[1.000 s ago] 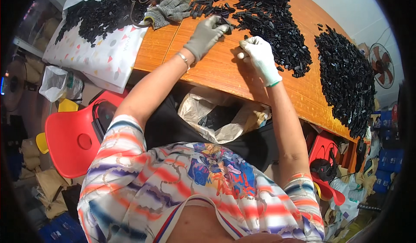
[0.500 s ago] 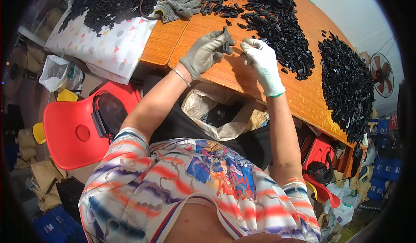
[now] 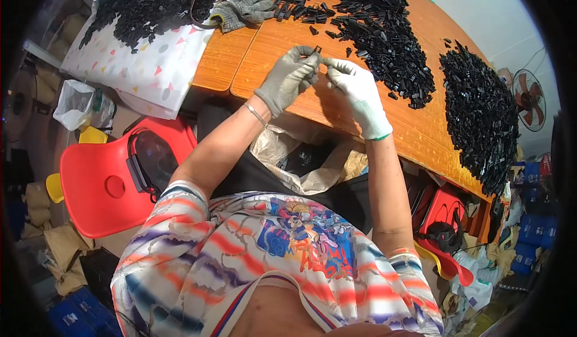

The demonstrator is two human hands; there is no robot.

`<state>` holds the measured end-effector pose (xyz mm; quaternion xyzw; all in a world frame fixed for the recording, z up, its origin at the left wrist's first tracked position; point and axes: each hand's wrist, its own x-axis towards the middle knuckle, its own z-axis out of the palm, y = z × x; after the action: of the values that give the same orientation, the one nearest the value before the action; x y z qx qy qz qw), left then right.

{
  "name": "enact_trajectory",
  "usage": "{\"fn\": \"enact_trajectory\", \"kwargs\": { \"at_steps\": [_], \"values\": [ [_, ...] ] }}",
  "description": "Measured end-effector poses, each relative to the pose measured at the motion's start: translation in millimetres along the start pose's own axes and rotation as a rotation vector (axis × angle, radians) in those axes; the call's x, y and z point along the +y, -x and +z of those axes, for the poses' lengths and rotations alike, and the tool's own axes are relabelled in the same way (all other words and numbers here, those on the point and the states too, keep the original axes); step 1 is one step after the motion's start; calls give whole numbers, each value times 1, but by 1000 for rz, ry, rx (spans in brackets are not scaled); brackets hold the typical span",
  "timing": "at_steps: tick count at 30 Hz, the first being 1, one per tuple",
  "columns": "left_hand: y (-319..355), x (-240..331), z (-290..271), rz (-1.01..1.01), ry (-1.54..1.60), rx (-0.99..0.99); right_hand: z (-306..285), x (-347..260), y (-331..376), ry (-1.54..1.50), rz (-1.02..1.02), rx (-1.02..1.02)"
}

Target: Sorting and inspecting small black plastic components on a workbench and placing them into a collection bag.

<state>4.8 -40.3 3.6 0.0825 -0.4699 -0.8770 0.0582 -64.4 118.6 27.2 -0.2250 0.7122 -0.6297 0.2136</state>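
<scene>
My left hand (image 3: 287,79), in a grey-coated glove, pinches a small black plastic piece (image 3: 318,49) above the near edge of the table. One end of the piece sticks up past the fingertips; the rest is covered. Close beside it is my right hand (image 3: 359,93) in a white glove, thumb and forefinger brought together near the left fingertips. Whatever the right fingers hold is too small or hidden to make out. Beyond both hands, a large heap of similar black plastic pieces (image 3: 384,42) spreads over the wooden table (image 3: 282,105).
Another heap of black pieces (image 3: 481,114) lies to the right, and smaller black parts (image 3: 150,15) on a patterned sheet (image 3: 141,72) at left. Spare grey gloves (image 3: 243,7) rest at the back. An open pale sack (image 3: 276,150) sits below the table edge; a red chair (image 3: 90,186) stands left.
My left hand has turned, and the black piece now sits lower, mostly covered by the fingers. My right hand has shifted slightly left, closing the gap between the hands.
</scene>
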Motion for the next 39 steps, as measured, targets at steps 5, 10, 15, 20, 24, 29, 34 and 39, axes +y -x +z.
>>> {"fn": "enact_trajectory", "kwargs": {
  "at_steps": [5,10,15,20,24,29,34,39],
  "values": [
    [-3,-3,1,-15,95,-20,-2,8,-1,128,-98,47],
    [-2,-4,0,-27,63,-20,11,-8,9,79,38,181],
    [-1,-4,2,-43,34,-65,11,5,4,129,-86,328],
    [1,-6,1,-46,22,-72,19,-3,3,121,-134,353],
    [0,-10,0,-20,14,-114,26,-14,4,47,-68,338],
    [2,-11,3,-35,40,-57,31,-15,1,-25,-68,314],
    [0,-16,0,-1,17,-51,36,-13,-3,-150,-130,301],
    [-1,-19,2,5,-15,-48,33,-6,-7,-122,-145,290]
  ]
}}
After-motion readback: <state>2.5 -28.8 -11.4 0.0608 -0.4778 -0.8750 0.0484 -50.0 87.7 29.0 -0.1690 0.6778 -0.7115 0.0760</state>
